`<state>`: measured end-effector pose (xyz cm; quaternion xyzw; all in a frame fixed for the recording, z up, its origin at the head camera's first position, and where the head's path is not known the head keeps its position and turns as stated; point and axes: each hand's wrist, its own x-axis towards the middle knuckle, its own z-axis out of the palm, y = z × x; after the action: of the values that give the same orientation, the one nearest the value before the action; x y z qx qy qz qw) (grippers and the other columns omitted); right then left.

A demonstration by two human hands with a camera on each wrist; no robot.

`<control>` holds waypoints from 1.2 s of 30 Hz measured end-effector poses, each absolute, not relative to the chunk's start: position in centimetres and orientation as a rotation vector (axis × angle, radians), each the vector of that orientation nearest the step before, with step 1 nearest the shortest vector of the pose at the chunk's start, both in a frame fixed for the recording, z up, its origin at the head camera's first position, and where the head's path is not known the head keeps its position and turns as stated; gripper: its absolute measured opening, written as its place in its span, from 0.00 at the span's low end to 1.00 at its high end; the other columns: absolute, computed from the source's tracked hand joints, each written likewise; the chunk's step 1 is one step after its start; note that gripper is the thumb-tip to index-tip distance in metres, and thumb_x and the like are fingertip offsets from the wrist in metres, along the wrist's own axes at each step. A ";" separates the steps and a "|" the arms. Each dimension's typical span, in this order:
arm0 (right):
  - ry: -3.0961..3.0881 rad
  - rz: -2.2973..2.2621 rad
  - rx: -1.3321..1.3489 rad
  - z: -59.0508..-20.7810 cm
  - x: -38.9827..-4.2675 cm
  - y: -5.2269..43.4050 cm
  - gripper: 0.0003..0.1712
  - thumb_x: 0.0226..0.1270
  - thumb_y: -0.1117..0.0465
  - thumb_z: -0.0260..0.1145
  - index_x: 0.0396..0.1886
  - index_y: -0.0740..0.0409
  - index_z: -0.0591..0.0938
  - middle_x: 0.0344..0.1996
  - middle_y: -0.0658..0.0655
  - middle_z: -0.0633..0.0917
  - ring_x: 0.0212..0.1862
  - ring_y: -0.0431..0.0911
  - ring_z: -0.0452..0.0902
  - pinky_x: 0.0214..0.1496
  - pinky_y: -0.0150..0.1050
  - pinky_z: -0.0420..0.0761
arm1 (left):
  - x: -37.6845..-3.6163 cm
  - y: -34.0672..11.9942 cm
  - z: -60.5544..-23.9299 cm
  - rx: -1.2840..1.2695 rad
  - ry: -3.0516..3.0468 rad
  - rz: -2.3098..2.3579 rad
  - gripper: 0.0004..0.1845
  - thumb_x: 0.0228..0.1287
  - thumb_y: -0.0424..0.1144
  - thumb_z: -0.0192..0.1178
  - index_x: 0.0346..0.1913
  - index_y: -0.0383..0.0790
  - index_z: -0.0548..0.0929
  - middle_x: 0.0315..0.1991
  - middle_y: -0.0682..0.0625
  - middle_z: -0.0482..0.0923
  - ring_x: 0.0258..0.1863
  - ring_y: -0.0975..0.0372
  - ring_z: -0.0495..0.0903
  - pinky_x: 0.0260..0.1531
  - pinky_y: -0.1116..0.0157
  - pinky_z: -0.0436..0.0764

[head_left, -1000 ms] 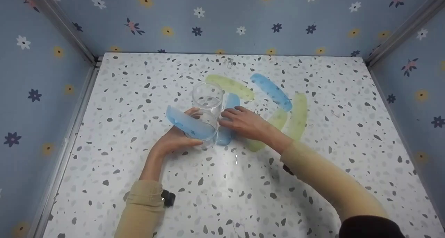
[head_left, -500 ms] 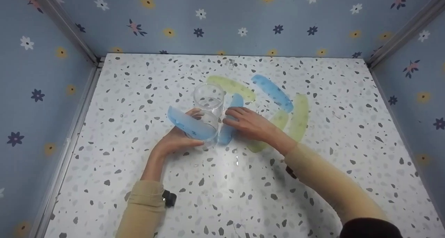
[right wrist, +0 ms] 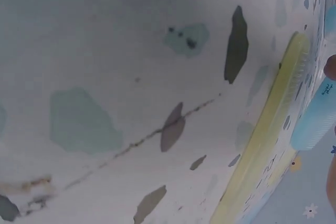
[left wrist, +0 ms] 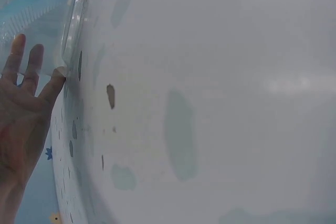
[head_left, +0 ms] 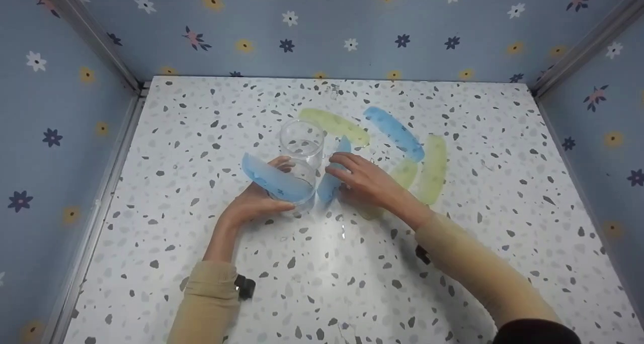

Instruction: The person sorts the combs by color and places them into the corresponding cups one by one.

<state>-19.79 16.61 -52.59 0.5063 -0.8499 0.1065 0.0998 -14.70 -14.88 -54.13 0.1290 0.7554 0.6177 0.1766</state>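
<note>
A: The left hand [head_left: 256,198] is wrapped around the clear glass jar [head_left: 300,158], right?

B: Yes. Its fingers curl round the lower part of the jar, which stands upright on the speckled tabletop [head_left: 201,133] a little left of the middle. A curved blue plastic strip [head_left: 275,180] lies across the near side of the jar, just above the thumb; the hand seems to press it against the glass.

A: And the right hand [head_left: 365,180]?

B: It pinches a second blue strip [head_left: 332,179] just to the right of the jar. The fingertips close on its upper part and the strip stands tilted, its lower end at the tabletop, its top edge near the jar's wall. Whether it touches the glass, I cannot tell.

A: Start me from the biggest thing around them.

B: Floral blue walls [head_left: 322,27] close in the tabletop on three sides. Both forearms wear tan sleeves [head_left: 206,298].

A: And the loose pieces?

B: Beyond the right hand lie more curved strips, flat on the surface: a long yellow-green strip [head_left: 432,170] at the far right, a blue one [head_left: 394,130] slanting above it, another yellow-green one [head_left: 334,125] behind the jar, and a shorter yellow-green piece [head_left: 397,180] partly hidden under the right wrist.

A: Do the wrist views add anything?

B: The left wrist view shows the palm against the jar's wall [left wrist: 73,30] with blue ribbed plastic [left wrist: 42,3] above it. The right wrist view shows a yellow-green strip's edge [right wrist: 273,124] lying on the tabletop.
</note>
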 end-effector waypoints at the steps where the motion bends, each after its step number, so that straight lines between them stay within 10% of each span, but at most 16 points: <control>1: -2.504 0.372 1.475 -52.6 -19.7 16.6 0.30 0.65 0.64 0.71 0.67 0.53 0.75 0.67 0.61 0.77 0.71 0.57 0.73 0.73 0.50 0.78 | -14.7 -14.9 -54.1 0.367 2.143 1.747 0.61 0.46 0.35 0.80 0.81 0.56 0.54 0.79 0.46 0.62 0.79 0.50 0.61 0.81 0.47 0.57; 19: -2.385 1.152 1.044 -50.7 -19.2 16.5 0.35 0.59 0.59 0.77 0.65 0.62 0.75 0.61 0.60 0.81 0.65 0.50 0.77 0.67 0.46 0.82 | -14.7 -14.8 -54.2 0.349 2.184 1.711 0.62 0.45 0.36 0.81 0.81 0.57 0.53 0.79 0.50 0.63 0.80 0.52 0.61 0.82 0.47 0.55; 36: -2.354 1.583 0.730 -48.6 -19.4 16.5 0.35 0.55 0.72 0.76 0.64 0.68 0.75 0.56 0.67 0.82 0.60 0.59 0.79 0.64 0.61 0.82 | -14.5 -14.9 -54.3 0.373 2.147 1.759 0.62 0.46 0.34 0.80 0.81 0.56 0.53 0.79 0.49 0.61 0.80 0.51 0.59 0.82 0.46 0.56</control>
<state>-19.37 16.45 -48.58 0.2477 -0.7991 0.5374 0.1063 -14.52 -14.89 -54.26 0.1313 0.7555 0.6190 0.1698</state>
